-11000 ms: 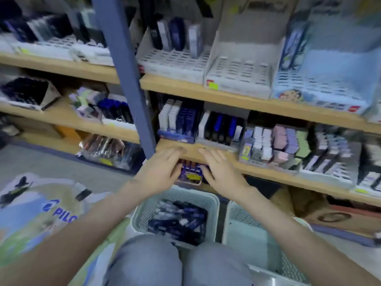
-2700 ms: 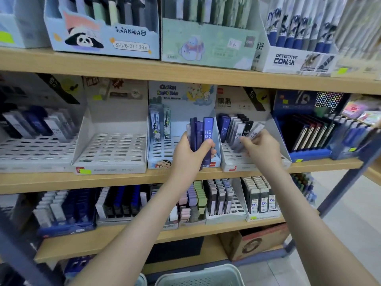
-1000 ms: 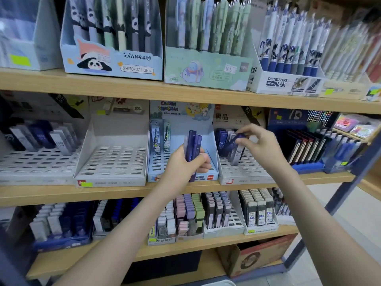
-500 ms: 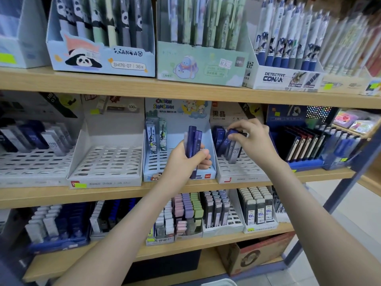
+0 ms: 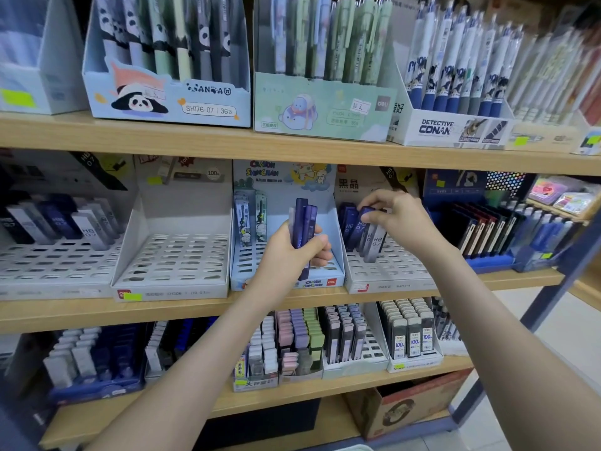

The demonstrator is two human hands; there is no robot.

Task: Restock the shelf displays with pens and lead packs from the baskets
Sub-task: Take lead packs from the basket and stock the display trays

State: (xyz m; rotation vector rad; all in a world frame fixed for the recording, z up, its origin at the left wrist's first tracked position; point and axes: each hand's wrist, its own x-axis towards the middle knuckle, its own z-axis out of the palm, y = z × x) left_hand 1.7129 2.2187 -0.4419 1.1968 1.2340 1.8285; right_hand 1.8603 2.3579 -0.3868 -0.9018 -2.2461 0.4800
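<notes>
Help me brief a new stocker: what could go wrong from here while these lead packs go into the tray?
The right hand pinches a dark blue lead pack among leaning grey HB packs in the white slotted tray; pushing could topple them. The left hand grips a bundle of slim blue packs; one might slip.

- hands: we count two, left hand [image 5: 292,252] and right hand [image 5: 396,216]
- held lead packs [image 5: 304,229], gripped in the left hand: we get three, two dark blue and one pale
- pinched pack [image 5: 362,219], in the right hand: one
- standing HB packs [image 5: 375,242] under that hand: we make it about four, overlap blurs the count
- cartoon packs [image 5: 242,222]: two
- pale slotted trays [image 5: 175,262], middle row: four
- pen display boxes fully in view, top row: three, namely panda box [image 5: 162,102], green box [image 5: 325,109], Detective Conan box [image 5: 448,128]
- wooden shelf boards [image 5: 195,138]: three
- packs marked 100 [image 5: 413,340], front row: three
- cardboard box [image 5: 406,408]: one
</notes>
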